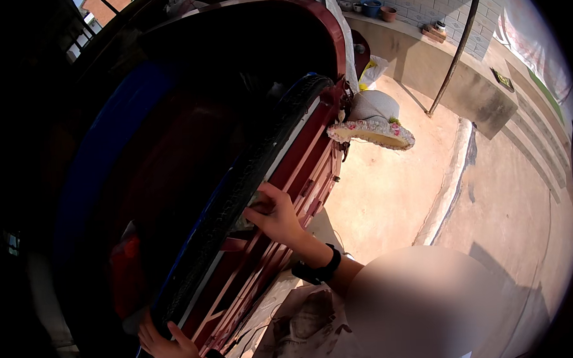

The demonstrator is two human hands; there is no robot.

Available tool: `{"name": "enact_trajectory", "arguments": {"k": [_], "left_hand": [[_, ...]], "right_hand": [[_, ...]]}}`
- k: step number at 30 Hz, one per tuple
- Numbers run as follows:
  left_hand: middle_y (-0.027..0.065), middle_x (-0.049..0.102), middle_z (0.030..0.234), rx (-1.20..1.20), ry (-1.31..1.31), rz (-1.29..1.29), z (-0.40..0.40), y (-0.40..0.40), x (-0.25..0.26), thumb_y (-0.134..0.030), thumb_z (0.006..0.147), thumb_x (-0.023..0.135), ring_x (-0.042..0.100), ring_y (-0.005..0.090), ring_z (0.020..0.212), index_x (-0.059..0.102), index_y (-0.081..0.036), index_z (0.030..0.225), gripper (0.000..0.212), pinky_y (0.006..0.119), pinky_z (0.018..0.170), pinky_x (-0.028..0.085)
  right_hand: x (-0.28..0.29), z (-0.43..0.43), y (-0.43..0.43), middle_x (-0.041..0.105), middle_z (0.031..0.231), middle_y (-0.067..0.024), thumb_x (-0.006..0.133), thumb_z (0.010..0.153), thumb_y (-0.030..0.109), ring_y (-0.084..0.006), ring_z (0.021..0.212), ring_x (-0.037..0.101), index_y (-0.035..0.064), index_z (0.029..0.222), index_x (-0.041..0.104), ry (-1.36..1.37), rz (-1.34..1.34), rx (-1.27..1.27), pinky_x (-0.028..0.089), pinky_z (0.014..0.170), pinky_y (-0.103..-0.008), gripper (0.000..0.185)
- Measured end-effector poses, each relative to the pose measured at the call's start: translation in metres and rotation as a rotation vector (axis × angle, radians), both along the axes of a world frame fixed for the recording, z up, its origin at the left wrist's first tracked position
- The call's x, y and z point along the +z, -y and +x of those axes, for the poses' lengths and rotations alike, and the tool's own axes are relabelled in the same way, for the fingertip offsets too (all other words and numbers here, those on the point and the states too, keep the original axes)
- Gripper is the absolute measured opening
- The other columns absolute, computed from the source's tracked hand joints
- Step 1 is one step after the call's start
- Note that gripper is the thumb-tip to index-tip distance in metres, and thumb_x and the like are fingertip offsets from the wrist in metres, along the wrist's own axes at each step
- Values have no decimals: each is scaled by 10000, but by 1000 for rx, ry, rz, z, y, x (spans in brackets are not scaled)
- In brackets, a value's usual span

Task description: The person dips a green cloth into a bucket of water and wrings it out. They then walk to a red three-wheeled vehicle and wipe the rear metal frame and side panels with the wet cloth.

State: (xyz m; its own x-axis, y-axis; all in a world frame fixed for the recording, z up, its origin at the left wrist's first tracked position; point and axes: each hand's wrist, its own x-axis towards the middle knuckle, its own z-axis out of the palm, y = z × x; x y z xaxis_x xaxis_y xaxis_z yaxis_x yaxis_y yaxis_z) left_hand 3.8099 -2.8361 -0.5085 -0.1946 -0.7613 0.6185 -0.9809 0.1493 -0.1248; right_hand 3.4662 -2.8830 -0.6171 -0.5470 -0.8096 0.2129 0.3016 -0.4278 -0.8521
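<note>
My right hand (274,217), with a black band on the wrist, reaches to the black ribbed padding (248,173) along the side of a dark red metal vehicle body (307,151). Its thumb and fingers pinch a small, greenish thing (257,199) at the padding's edge; what it is cannot be told. Lower left, my left hand (166,341) lies over the same padded edge, fingers spread and thumb apart, holding nothing visible. Some fingertips fade into shadow. Beyond the padding, the interior is very dark, with a red and whitish object (126,272) and a blue curved band (107,129).
A sun hat with a floral brim (371,127) hangs at the vehicle's far corner. A metal pole (458,51) stands beside a concrete ledge (425,53) bearing pots (371,8) and bricks (433,33). Concrete steps (536,139) are at right. A thin cable (248,341) hangs below the vehicle's side.
</note>
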Motion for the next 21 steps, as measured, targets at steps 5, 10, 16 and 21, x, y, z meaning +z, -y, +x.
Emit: {"name": "enact_trajectory", "arguments": {"k": [5,10,16,21], "left_hand": [[165,699,1075,-168,-51,-63,-38,-10,23,-576,1007,446,608,418,962,705,-29,1145,621,514,872,438],[189,696,1076,-203,-54,-121,-33,-13,26,-621,989,446,603,429,930,700,-11,1140,678,520,837,435],[160,662,1143,-44,59,-69,2,-1,-1,-531,1003,441,597,346,1098,655,-1,1254,624,448,965,424],[153,659,1132,-59,42,-73,3,3,-4,-545,1006,432,604,342,1058,652,-8,1264,635,450,918,439]], "right_hand": [[7,6,-13,641,1114,-114,744,789,-71,-241,979,700,62,1237,624,-441,-41,-6,610,754,-312,483],[18,-39,10,564,909,-177,670,787,-32,-326,781,636,-23,1061,601,-629,90,-567,531,639,-370,283],[-1,-197,62,622,943,-262,621,791,76,-466,910,609,-37,965,619,-637,366,-1054,502,805,-521,207],[-20,-185,57,629,966,-261,624,766,78,-460,926,616,-47,961,630,-734,330,-1094,506,827,-504,232]]}}
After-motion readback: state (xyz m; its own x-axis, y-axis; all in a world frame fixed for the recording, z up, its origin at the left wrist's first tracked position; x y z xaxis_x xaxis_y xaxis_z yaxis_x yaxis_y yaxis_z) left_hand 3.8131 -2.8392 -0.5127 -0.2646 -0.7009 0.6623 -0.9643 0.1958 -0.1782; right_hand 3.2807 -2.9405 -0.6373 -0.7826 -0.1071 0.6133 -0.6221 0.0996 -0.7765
